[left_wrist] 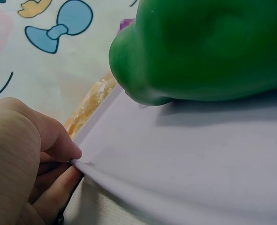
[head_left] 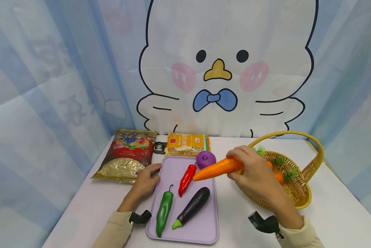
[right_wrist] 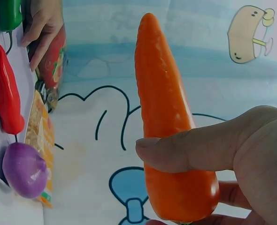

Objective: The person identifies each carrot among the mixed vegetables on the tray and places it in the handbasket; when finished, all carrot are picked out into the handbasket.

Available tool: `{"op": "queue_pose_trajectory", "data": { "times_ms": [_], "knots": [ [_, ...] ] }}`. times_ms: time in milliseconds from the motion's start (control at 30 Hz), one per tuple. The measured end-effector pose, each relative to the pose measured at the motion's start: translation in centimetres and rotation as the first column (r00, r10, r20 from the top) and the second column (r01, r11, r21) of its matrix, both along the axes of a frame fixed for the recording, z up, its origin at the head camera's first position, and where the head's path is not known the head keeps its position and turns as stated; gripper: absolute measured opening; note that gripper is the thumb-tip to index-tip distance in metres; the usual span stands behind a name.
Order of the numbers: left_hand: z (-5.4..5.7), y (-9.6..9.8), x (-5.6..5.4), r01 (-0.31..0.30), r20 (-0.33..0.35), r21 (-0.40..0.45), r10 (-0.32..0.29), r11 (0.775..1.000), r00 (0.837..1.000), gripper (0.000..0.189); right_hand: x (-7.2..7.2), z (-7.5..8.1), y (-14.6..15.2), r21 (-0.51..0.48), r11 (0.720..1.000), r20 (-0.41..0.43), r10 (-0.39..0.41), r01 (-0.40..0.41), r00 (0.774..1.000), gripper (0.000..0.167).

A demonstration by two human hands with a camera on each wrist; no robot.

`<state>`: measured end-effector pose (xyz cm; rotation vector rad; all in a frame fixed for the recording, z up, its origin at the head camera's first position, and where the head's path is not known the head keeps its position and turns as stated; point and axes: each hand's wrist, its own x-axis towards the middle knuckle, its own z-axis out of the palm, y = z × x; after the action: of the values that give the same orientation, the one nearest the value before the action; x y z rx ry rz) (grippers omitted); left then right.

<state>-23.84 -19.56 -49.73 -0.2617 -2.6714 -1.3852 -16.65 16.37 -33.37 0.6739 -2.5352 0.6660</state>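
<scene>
My right hand (head_left: 255, 172) grips an orange carrot (head_left: 218, 168) by its thick end. The carrot is held in the air, its tip pointing left over the tray's right side; the thumb lies across it in the right wrist view. My left hand (left_wrist: 30, 159) pinches the left edge of a lilac tray (head_left: 201, 229) between thumb and fingers. On the tray lie a green chili pepper (head_left: 164, 213), a red chili pepper (head_left: 187, 181) and a dark eggplant (head_left: 194, 206). A purple onion (head_left: 206, 159) sits at its far right corner.
To the right stands a yellow wicker basket (head_left: 306, 196) with a tall handle, holding more carrots (head_left: 278, 177) with green tops. Behind the tray lies an orange-yellow food packet (head_left: 187, 144). A red and gold candy bag (head_left: 128, 155) is at the left, beside a small black packet (head_left: 159, 147).
</scene>
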Motion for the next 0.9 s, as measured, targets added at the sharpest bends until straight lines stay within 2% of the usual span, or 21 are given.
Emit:
{"op": "queue_pose_trajectory", "data": {
  "times_ms": [367,900],
  "knots": [
    [0.0,0.0,0.0,-0.001,-0.005,0.000,0.001,1.000,1.000,0.050,0.4,-0.2,2.0,0.025,0.998,0.016,-0.052,0.052,0.999,0.043],
    [0.1,0.0,0.1,-0.002,-0.014,-0.004,0.002,1.000,1.000,0.050,0.5,-2.1,7.4,0.078,0.989,0.053,-0.128,0.124,0.990,0.051]
  ]
}}
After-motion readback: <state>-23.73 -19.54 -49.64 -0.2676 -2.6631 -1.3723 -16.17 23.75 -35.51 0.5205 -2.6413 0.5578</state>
